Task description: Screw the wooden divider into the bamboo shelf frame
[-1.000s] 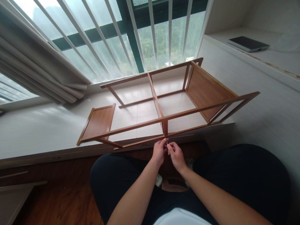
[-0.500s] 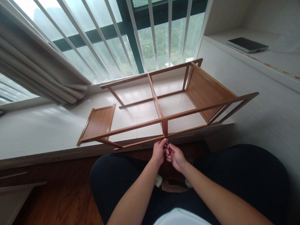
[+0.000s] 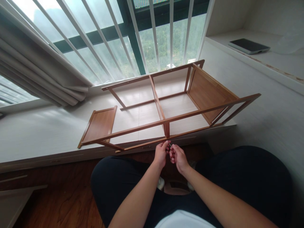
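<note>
A wooden shelf frame lies on its side on the white window ledge, one end panel fitted at the right. My left hand and my right hand meet just below the frame's front rail, under its middle upright. Together their fingertips pinch a small thin metal piece, too small to identify. A loose wooden panel lies flat on the ledge to the left.
A curtain hangs at the left of the barred window. A dark tablet lies on the raised white surface at the far right. My dark-trousered knees and the brown wood floor fill the foreground.
My right hand's fingers shifted slightly around the small metal piece while both hands stayed beneath the front rail. The frame has not moved.
</note>
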### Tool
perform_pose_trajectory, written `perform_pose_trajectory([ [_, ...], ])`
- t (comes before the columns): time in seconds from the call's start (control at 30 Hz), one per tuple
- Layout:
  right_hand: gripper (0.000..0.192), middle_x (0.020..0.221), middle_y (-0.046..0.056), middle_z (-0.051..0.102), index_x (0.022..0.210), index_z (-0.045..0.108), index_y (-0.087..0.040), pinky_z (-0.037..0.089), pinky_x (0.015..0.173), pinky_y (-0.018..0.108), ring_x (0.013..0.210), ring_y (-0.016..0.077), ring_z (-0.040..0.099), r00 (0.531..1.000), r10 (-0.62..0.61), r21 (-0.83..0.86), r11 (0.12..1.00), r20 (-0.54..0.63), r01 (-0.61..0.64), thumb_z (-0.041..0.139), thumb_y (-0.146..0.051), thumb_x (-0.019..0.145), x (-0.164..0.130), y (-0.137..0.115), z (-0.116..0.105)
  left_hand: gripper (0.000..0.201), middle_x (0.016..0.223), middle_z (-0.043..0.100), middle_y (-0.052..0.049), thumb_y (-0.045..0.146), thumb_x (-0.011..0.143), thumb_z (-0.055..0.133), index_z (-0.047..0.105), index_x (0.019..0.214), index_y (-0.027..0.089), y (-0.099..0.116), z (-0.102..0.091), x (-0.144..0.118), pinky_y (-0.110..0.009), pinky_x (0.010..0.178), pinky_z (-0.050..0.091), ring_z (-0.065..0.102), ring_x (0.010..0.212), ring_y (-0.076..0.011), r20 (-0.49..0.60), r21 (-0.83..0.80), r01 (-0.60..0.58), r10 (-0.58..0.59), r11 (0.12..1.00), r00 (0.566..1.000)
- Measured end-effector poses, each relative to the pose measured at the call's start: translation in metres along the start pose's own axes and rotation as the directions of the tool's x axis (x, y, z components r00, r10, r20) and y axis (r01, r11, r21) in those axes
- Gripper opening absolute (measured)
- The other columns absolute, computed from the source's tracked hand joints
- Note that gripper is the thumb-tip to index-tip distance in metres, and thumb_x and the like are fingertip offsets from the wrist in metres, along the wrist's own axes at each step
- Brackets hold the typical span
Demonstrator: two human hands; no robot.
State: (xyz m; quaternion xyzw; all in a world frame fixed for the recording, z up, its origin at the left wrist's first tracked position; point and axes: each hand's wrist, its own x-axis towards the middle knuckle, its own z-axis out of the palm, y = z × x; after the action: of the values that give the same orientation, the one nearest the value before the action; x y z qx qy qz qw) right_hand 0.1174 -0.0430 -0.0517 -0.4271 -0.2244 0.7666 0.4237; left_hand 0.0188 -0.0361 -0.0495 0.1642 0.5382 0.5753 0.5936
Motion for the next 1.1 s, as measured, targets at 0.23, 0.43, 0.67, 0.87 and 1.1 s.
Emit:
perform_pose_trajectory([
  [0.23,0.035,0.052,-0.008,0.05,0.082,0.052,-0.021,0.024,0.032,0.016,0.036,0.0052,0.034,0.989,-0.149,-0.163,0.975,0.023,0.151,0.061,-0.054,0.083,0.0018,0.0051,-0.0053,0.049,0.062,0.053,0.001,0.051,0.069,0.076,0.07,0.094,0.009,-0.0029,-0.0018,0.002,-0.021,0.047,0.036,0.048,0.049,-0.0076,0.017,0.013,-0.003,0.003,1.0,1.0],
  [0.43,0.033,0.052,-0.008,0.05,0.082,0.051,-0.021,0.024,0.033,0.016,0.036,0.0053,0.034,0.982,-0.183,-0.221,0.957,0.035,0.186,0.06,-0.053,0.084,0.001,0.0039,-0.0042,0.054,0.061,0.054,0.001,0.053,0.068,0.077,0.067,0.098,0.009,-0.0044,-0.0026,0.0031,-0.021,0.044,0.037,0.049,0.045,-0.0077,0.031,-0.01,0.031,-0.03,0.999,0.999],
  [0.67,0.032,0.052,-0.007,0.049,0.082,0.054,-0.021,0.024,0.034,0.018,0.036,0.0064,0.034,0.997,-0.066,-0.035,0.997,0.045,0.068,0.061,-0.052,0.083,-0.0006,0.003,0.0007,0.054,0.057,0.054,0.005,0.057,0.07,0.072,0.059,0.101,0.014,-0.0015,0.0011,-0.002,-0.022,0.036,0.036,0.045,0.034,-0.0089,0.079,-0.025,0.094,-0.092,0.995,0.993],
  [0.87,0.023,0.057,-0.005,0.046,0.081,0.054,-0.02,0.023,0.038,0.019,0.041,0.0078,0.033,0.967,0.205,0.188,0.954,0.154,-0.232,0.061,-0.041,0.08,0.0025,-0.0032,-0.0006,0.048,0.059,0.056,0.003,0.053,0.07,0.074,0.063,0.094,0.013,0.0011,0.0014,-0.0033,-0.02,0.037,0.032,0.046,0.037,-0.007,0.028,-0.03,0.062,-0.061,0.998,0.998],
  [1.1,0.018,0.059,-0.004,0.043,0.079,0.05,-0.021,0.023,0.041,0.02,0.044,0.0096,0.03,0.916,0.285,0.21,0.913,0.281,-0.349,0.058,-0.037,0.083,0.0075,-0.0041,-0.0058,0.041,0.059,0.057,0.001,0.049,0.069,0.078,0.068,0.082,0.012,0.0043,0.0009,-0.0056,-0.019,0.045,0.035,0.049,0.045,-0.0061,-0.001,0.027,0.016,-0.016,1.0,1.0],
])
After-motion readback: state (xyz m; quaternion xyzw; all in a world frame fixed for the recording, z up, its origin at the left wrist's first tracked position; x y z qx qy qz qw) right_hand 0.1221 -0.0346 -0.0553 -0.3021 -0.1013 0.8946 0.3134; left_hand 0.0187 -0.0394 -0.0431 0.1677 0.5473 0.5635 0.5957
